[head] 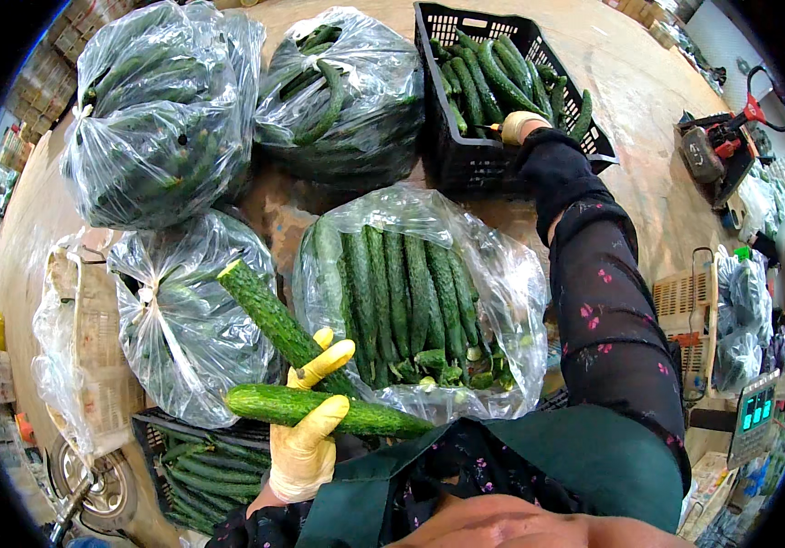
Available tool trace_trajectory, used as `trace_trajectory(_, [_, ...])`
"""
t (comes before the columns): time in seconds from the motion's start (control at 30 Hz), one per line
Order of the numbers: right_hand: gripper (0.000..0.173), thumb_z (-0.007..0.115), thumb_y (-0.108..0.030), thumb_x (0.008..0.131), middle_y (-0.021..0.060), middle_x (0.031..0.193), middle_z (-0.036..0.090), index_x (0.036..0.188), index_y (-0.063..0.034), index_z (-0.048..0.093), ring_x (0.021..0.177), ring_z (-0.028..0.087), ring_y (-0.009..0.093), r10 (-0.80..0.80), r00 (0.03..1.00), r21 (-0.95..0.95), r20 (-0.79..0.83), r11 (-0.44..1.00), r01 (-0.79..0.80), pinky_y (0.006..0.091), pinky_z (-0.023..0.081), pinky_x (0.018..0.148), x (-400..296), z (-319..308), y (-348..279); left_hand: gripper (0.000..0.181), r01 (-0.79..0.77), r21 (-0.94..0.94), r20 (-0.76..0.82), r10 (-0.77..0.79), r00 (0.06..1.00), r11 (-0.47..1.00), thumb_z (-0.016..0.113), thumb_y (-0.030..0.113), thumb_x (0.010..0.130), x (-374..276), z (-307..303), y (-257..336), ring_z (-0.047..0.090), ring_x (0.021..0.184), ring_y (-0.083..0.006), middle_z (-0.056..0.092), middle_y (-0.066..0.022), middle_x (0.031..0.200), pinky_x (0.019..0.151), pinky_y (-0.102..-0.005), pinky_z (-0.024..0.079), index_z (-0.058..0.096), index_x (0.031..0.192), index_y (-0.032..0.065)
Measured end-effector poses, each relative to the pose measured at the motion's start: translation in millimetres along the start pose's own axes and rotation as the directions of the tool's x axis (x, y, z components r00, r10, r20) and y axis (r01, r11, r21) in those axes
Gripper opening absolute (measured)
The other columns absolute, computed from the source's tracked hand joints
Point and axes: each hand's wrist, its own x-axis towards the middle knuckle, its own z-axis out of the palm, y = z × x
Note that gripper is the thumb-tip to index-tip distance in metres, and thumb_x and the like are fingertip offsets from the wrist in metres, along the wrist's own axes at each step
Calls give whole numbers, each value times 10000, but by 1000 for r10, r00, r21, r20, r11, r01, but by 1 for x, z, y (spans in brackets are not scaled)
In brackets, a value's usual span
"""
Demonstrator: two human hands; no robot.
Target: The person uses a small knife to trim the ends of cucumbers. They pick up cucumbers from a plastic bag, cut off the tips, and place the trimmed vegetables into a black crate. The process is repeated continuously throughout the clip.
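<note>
My left hand (307,438), in a yellowish glove, grips two cucumbers. One long cucumber (269,315) slants up and away with a pale cut end. The other cucumber (317,409) lies across the palm under the thumb. At the near rim of a black plastic crate (475,161), my gloved right hand (523,127) holds what looks like a small knife (494,127), its thin blade pointing left. Curved cucumbers (492,75) fill that crate and touch the hand's surroundings. Before me, an open clear plastic bag (502,301) holds a row of cucumbers (406,301) with cut pieces (440,370) at their near ends.
Tied clear bags of cucumbers (166,130) (194,322) stand at the left, beside another bag (351,109). A lower crate of cucumbers (214,472) sits near my left forearm. A wheel (94,479), a digital scale display (756,411) and a pallet jack (721,144) stand around the sides.
</note>
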Motion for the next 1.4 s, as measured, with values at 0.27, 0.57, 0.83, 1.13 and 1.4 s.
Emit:
trace_trajectory(0.27, [550, 436, -568, 934, 91, 1244, 616, 1209, -132, 631, 1204, 538, 307, -52, 990, 26, 133, 998, 49, 424, 413, 977, 11, 9, 0, 543, -11, 44, 2, 11, 1000, 999, 658, 65, 742, 7, 3, -4, 359, 1324, -208, 447, -114, 1409, 1129, -356, 198, 560, 1266, -37])
trace_trajectory(0.57, [345, 676, -324, 760, 126, 986, 689, 1051, -139, 668, 934, 641, 349, -14, 866, 359, -500, 907, 222, 385, 498, 830, -45, 1, 12, 570, 2, 41, 5, -2, 1000, 999, 634, 46, 756, 3, 4, -8, 380, 1308, -206, 490, -116, 1375, 1112, -353, 230, 505, 1309, -8])
trace_trajectory(0.83, [474, 553, -52, 908, 168, 1044, 660, 1372, -63, 452, 720, 640, 174, -132, 865, 753, -484, -566, 335, 250, 519, 619, -137, -2, 80, 645, 70, -33, 72, -68, 995, 997, 640, 25, 781, -7, 13, -4, 472, 1193, -186, 569, -148, 1284, 1001, -301, 380, 395, 1377, 2])
trace_trajectory(1.13, [564, 681, -356, 751, 85, 690, 574, 1122, 34, 515, 500, 473, 137, -105, 746, 402, -658, -887, 229, 266, 393, 472, -264, 126, 4, 441, -10, 23, 171, 6, 985, 1000, 628, 67, 728, -9, 17, -20, 537, 1156, -225, 590, -137, 1263, 1066, -350, 329, 637, 1155, -42])
trace_trajectory(1.4, [500, 706, -366, 750, 4, 595, 505, 935, 73, 555, 477, 415, 90, -108, 738, 328, -666, -931, 160, 227, 321, 464, -323, 130, -54, 431, -86, 82, 178, 70, 982, 993, 614, 62, 733, -15, 22, -18, 531, 1174, -230, 607, -146, 1237, 1071, -361, 323, 640, 1151, -39])
